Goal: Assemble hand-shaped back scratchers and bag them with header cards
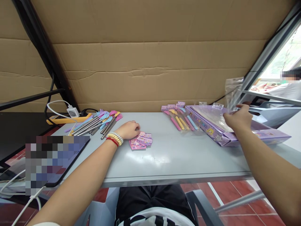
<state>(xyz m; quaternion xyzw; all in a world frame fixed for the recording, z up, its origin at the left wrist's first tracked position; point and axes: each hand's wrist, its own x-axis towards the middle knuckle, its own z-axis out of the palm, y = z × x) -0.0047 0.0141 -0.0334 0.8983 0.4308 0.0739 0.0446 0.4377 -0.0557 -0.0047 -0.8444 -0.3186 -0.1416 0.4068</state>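
My left hand [131, 129] rests at the upper left edge of a loose pile of small pink printed cards [141, 140]. Its fingers are curled in, and whatever may be between them is hidden. Over at the right, my right hand [240, 118] pinches a clear plastic bag [231, 91], which stands up above the fingers. Below it is a purple printed box [211, 130], open on top, with more clear bags [209, 114] in it. Several back scratchers [94, 122] with metal rods and coloured hand-shaped ends lie in a heap left of my left hand.
Bagged back scratchers [180, 119] with pink cards lie left of the box. A yellow power strip [68, 118] with a white charger [72, 110] sits at the back left. A tablet [70, 157] lies at the table's [164, 166] left front. Cardboard [150, 72] lines the back; another person is far right.
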